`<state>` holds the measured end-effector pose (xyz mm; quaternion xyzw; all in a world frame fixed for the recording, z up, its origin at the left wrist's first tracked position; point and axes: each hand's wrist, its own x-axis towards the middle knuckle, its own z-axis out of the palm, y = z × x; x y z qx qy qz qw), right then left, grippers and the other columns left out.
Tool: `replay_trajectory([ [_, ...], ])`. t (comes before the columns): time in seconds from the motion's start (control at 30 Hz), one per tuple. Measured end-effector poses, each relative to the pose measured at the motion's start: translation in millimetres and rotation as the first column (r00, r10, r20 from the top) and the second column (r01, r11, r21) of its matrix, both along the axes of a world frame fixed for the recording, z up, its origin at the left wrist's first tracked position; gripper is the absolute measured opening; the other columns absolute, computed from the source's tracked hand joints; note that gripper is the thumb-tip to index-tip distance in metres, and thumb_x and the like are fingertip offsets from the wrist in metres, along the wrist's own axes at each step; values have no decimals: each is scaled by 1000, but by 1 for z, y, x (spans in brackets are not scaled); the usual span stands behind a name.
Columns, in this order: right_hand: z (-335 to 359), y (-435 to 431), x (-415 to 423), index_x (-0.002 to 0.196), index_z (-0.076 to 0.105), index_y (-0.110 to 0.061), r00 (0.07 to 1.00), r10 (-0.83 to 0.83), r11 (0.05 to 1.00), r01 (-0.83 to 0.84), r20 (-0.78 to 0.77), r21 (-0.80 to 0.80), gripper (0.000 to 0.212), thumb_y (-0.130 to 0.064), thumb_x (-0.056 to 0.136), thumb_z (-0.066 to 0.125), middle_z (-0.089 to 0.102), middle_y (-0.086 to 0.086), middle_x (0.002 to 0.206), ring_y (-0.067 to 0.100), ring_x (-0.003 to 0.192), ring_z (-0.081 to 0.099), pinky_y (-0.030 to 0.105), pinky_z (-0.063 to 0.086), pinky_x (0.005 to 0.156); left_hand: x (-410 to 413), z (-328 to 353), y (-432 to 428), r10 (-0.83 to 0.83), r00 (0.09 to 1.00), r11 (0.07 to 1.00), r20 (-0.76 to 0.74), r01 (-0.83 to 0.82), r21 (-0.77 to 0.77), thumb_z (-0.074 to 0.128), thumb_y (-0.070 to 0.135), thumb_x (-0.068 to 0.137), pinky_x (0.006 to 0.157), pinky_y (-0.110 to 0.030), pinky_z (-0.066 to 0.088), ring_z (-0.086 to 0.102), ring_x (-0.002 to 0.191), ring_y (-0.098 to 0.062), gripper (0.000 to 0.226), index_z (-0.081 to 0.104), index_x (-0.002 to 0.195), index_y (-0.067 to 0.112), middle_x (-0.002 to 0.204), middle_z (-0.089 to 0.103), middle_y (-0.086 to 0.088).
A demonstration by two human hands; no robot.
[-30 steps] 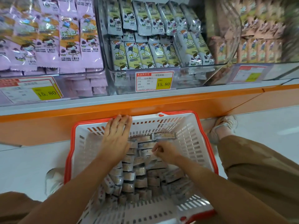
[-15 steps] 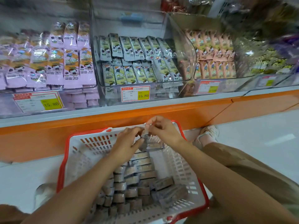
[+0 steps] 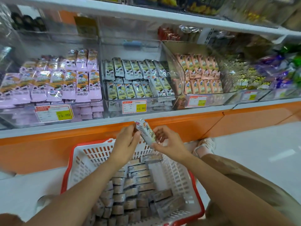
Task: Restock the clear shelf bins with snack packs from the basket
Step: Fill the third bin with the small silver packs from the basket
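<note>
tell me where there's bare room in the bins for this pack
For the snack pack, the middle bin has a bare-looking strip between its back row of white packs and its rear wall. Its front rows and the purple-pack bin are packed tight. In the basket, bare floor runs along the right wall.

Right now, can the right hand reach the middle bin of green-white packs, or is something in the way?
Probably yes. The right hand, sharing a snack pack with the left hand, is below the middle bin; nothing stands between.

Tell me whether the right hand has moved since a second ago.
Yes. The right hand has risen from inside the basket to above its far rim, gripping a snack pack.
</note>
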<state>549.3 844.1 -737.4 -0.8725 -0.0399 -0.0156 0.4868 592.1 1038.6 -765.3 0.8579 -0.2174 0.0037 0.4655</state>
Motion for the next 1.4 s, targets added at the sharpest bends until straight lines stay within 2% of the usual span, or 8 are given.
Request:
replay_trajectory([
  [0.13,38,1,-4,111,57,-23,981,-22,995,3,193,97,39,-15,78,77,65,0,96,12,81,59,25,50,72,1,14,9,182,837,949,517,-287,130,39,23,94,94,-37,29,43,111,-25,32,56,119,11,118,53,-8],
  [0.27,76,3,12,120,54,-15,952,-79,991,44,296,124,42,-11,84,75,58,3,93,14,81,55,28,49,74,14,28,13,110,717,917,688,-340,208,42,20,89,115,-44,16,35,133,-30,49,48,136,10,140,41,-10],
  [0.43,111,16,57,123,55,-20,926,-189,982,178,328,62,40,-19,87,72,59,0,83,3,73,57,16,48,67,31,33,22,20,730,813,684,-410,414,45,17,88,124,-49,2,14,151,-32,72,22,155,7,163,19,-13],
  [0.63,114,24,104,116,61,-20,921,-205,929,289,331,-232,31,-26,88,70,57,-11,66,0,57,56,15,38,54,36,29,20,14,705,789,709,-443,426,50,16,85,123,-50,2,16,150,-35,76,23,155,6,161,23,-15],
  [0.87,98,25,111,107,66,-14,926,-189,856,319,327,-407,24,-22,84,69,51,0,83,5,59,44,5,24,53,40,25,21,-5,676,781,737,-458,425,53,13,82,124,-49,2,18,149,-35,81,18,156,8,161,23,-14],
  [1.0,98,24,117,106,70,-13,940,-208,831,316,270,-458,24,-26,87,69,59,6,88,12,73,48,19,30,58,40,23,19,2,671,788,742,-458,412,52,11,82,123,-50,1,16,149,-34,81,18,156,8,161,20,-13],
  [1.17,94,19,112,106,72,-12,923,-153,899,279,354,-338,21,-21,87,69,50,0,86,5,67,44,24,44,70,33,13,20,-36,621,812,783,-438,385,43,13,87,123,-50,2,6,152,-29,75,15,156,7,166,4,-7],
  [1.4,75,28,64,104,68,-8,857,35,991,36,514,-127,13,-6,92,64,54,-1,85,4,75,50,15,40,68,14,-12,21,-108,679,836,726,-333,436,42,22,80,102,-46,30,43,118,-29,56,42,135,11,130,42,-9],
])
